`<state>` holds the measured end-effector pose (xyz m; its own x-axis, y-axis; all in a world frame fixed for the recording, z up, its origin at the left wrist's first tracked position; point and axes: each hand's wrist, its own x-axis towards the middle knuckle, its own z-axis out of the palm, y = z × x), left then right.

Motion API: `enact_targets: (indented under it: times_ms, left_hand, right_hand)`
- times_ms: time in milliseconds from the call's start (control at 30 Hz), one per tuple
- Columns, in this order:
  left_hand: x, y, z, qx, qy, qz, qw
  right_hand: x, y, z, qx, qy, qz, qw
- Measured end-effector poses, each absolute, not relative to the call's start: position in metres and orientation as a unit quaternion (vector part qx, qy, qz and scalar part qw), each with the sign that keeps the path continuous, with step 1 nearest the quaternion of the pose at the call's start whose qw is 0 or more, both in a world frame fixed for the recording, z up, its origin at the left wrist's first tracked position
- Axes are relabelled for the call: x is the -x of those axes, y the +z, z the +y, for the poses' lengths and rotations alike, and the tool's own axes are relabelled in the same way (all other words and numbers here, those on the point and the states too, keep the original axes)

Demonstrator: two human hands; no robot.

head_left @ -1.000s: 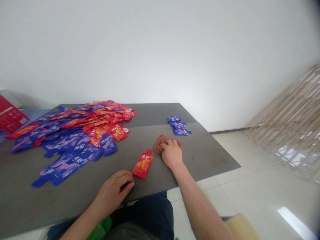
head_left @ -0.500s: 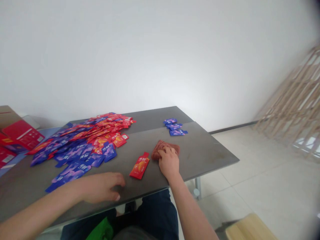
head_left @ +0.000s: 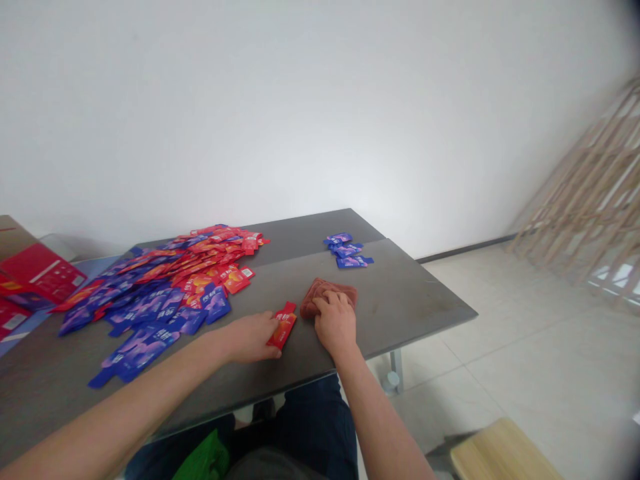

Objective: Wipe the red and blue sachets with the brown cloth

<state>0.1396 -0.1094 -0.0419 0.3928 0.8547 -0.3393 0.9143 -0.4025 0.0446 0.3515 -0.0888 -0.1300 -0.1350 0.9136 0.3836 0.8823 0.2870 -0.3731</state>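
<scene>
My left hand reaches across the grey table top and grips the lower end of a red fruit-printed sachet. My right hand lies on a folded reddish-brown cloth, its fingers pressing into it. To the left, a large loose heap of red sachets and blue-purple sachets spreads over the table. Beyond the cloth lies a small group of blue sachets.
Red printed boxes stand beyond the table's left end. A wooden lattice frame leans at the right against the white wall. A light wooden seat sits at lower right on the tiled floor.
My left hand has moved from the table's near edge to the red sachet and taken hold of it. The sachet has turned slightly. My right hand stays on the cloth.
</scene>
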Motion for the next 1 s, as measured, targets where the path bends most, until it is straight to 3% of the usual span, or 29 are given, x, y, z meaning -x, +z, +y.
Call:
enact_targets:
  times_ms: [233, 600, 833, 1000]
  left_hand:
    - [-0.139, -0.06, -0.118, -0.83, -0.105, 0.542, 0.083]
    - [-0.133, -0.046, -0.099, -0.827, -0.128, 0.536, 0.114]
    - [-0.105, -0.037, -0.069, -0.809, -0.076, 0.546, 0.203]
    - [-0.077, -0.055, -0.046, -0.753, -0.005, 0.595, 0.281]
  right_hand:
    - [-0.351, -0.13, -0.089, 0.602, 0.02, -0.752, 0.269]
    - [-0.352, -0.129, -0.09, 0.605, 0.022, -0.754, 0.257]
    - [-0.352, -0.128, -0.091, 0.602, 0.025, -0.754, 0.263]
    - [-0.353, -0.128, -0.091, 0.608, 0.026, -0.753, 0.252]
